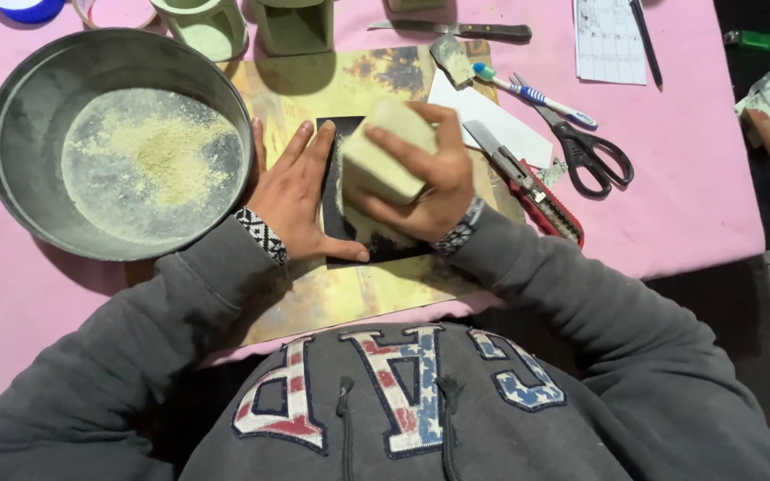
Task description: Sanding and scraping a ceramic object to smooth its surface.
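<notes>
Here, pale block [383, 156] under right hand [430, 183].

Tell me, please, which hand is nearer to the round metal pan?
Left. The left hand lies flat on the dark sheet, close beside the metal pan rim. The right hand holds the pale green block, farther from it.

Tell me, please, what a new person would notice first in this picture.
The right hand grips a pale green block on a black sanding sheet, which the left hand presses flat, at the centre. At the left stands a big round metal pan holding pale powder.
</notes>
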